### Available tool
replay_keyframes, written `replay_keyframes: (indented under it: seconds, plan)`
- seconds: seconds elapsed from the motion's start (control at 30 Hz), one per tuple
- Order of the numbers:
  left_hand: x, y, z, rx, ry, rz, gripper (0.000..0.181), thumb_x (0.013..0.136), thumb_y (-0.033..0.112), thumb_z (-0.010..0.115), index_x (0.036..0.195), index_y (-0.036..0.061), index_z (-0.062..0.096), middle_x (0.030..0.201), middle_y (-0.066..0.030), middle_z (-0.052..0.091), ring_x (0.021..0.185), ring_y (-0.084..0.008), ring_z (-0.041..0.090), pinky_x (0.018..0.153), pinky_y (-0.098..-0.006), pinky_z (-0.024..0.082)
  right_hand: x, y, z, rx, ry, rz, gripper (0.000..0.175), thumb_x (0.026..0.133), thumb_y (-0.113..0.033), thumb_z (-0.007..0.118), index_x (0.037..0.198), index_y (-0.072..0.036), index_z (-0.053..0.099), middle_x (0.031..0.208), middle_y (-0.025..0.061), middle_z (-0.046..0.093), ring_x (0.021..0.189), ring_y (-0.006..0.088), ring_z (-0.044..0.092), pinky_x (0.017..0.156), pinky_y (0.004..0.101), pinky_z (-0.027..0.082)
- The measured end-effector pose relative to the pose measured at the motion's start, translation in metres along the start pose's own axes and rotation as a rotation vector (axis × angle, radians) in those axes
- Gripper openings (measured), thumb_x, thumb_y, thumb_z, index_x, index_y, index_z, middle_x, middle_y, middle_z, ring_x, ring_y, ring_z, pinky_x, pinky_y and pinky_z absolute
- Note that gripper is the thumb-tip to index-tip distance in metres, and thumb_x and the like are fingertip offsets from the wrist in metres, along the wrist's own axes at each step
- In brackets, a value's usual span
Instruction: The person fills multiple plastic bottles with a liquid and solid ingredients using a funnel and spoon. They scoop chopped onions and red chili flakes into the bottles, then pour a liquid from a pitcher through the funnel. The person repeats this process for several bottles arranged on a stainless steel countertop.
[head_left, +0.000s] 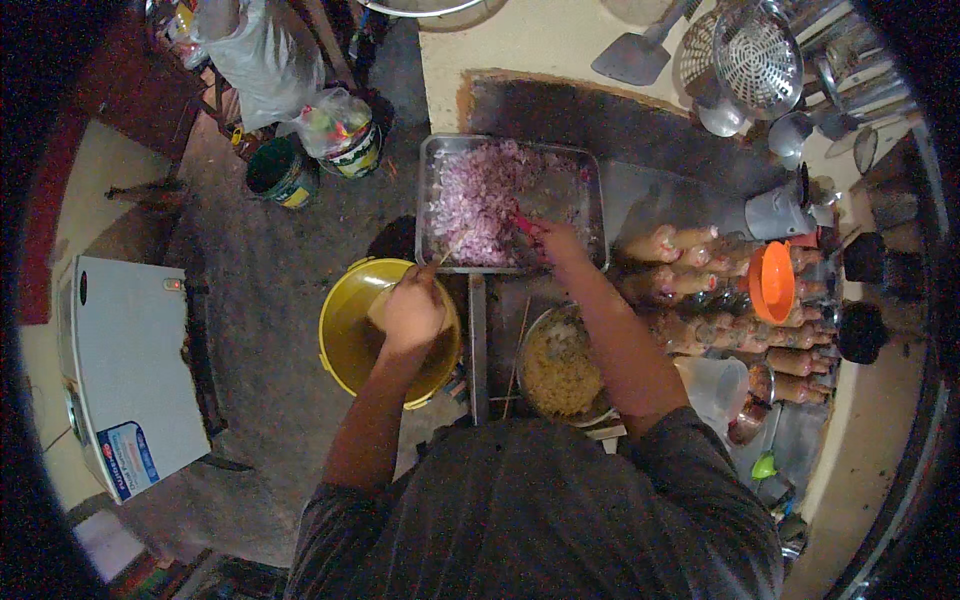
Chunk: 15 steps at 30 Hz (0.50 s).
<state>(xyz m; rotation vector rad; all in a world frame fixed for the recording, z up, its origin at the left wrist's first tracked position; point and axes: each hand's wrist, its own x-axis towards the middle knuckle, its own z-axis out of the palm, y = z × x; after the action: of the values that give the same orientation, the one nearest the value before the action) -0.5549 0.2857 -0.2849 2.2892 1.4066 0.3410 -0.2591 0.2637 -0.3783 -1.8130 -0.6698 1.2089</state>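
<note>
A rectangular metal tray (577, 202) lies before me, with a heap of finely chopped purple-white food (480, 202), which looks like onion, over its left and middle. My right hand (556, 244) reaches over the tray, closed around a red handle (523, 220); the tool's working end is hard to make out. At the tray's near left corner is my left hand (414, 309), fingers curled by the rim. A thin tan piece (451, 249) shows just past those fingers, but their grip is unclear. Below this hand stands a yellow bucket (328, 330).
A round pan of yellowish crumbly food (559, 367) sits under my right forearm. Right of it are several filled bottles (720, 334), an orange funnel (772, 281) and a clear plastic container (712, 386). A skimmer (757, 60) lies far right; a green bucket (277, 169) stands left on the floor.
</note>
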Motion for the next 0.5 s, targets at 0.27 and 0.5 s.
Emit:
replay_keyframes:
  seconds: [0.27,0.5]
  plan:
    - [-0.001,0.011,0.005,-0.01,-0.029,0.111,0.043,0.083,0.012,0.057,0.126,0.0118,0.06,0.115,-0.0199,0.063,0.096,-0.0395,0.064,0.081,-0.0469,0.053,-0.039,-0.021,-0.028,0.439,-0.065,0.21,0.018,0.099,-0.016,0.056,0.112,-0.005,0.061,0.078,0.0,0.058,0.06,0.0076,0.045,0.048,0.0216,0.034]
    - [-0.008,0.018,0.013,-0.071,0.007,0.223,0.046,0.083,0.008,0.057,0.129,0.0141,0.059,0.114,-0.016,0.062,0.095,-0.0383,0.063,0.08,-0.0471,0.053,-0.057,-0.014,-0.038,0.59,-0.057,0.199,0.014,0.099,-0.014,0.054,0.11,-0.007,0.059,0.079,0.0002,0.058,0.06,0.0065,0.044,0.044,0.0202,0.031]
